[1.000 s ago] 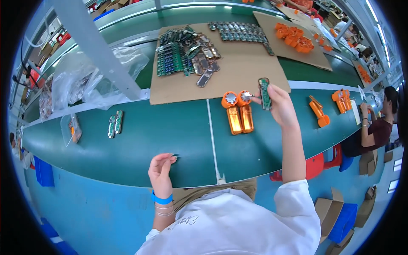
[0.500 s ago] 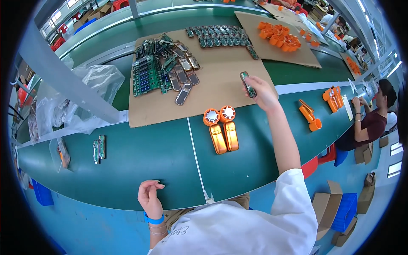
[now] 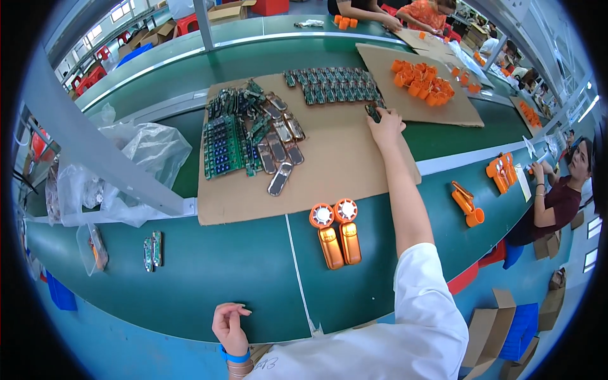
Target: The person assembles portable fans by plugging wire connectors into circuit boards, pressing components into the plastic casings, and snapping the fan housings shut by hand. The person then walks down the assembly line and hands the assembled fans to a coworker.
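Right hand [image 3: 385, 125]: upper right of centre, my thumb and fingers clamped on a circuit board [image 3: 373, 113] over the cardboard [image 3: 345, 149].
Left hand [image 3: 229, 326]: lower left of centre, fingers curled; I cannot tell whether they pinch anything.
Good handling: I think gripping edges, keeping it level and clear of the board rows [image 3: 335, 92] protects the components.
Orange fans [image 3: 330, 248]: two, centre.
Loose boards [image 3: 158, 249]: two, left.
Orange parts [image 3: 415, 85]: heaped upper right, too crowded to count.
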`<state>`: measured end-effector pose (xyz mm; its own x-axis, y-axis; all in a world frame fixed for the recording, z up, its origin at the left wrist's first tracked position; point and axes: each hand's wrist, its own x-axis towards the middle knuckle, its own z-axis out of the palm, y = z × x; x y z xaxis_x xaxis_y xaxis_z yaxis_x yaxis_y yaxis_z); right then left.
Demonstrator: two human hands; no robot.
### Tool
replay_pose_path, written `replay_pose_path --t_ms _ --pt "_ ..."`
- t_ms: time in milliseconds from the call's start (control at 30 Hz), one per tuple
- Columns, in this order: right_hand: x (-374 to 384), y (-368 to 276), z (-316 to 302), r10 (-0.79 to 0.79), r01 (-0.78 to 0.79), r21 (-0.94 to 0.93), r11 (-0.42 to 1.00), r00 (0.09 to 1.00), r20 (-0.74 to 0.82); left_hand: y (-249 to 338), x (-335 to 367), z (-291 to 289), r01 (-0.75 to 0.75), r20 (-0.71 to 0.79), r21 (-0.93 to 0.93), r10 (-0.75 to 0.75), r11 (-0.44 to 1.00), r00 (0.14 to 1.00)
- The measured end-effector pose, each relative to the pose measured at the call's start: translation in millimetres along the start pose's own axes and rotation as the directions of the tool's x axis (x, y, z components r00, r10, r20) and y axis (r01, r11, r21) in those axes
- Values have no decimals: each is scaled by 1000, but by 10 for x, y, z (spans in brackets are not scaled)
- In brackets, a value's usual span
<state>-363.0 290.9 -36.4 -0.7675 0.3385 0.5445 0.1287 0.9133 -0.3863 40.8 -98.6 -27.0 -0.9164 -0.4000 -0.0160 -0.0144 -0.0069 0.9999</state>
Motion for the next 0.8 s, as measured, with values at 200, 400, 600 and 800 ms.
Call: replay_pose_path --t_ms 200,400,600,800 --pt "109 9 258 51 -58 -147 987 997 -53 6 33 -2 0 -13 7 0 1000 1000" --pt "292 -80 179 243 -111 -487 866 945 217 41 11 -4 -9 35 43 7 999 999" --pt "49 -420 3 -384 369 327 870 923 -22 19 -36 -71 -25 112 -245 54 969 992" --pt "-2030 -3046 -1181 -863 395 768 504 274 425 287 467 -791 -253 -239 574 454 779 858"
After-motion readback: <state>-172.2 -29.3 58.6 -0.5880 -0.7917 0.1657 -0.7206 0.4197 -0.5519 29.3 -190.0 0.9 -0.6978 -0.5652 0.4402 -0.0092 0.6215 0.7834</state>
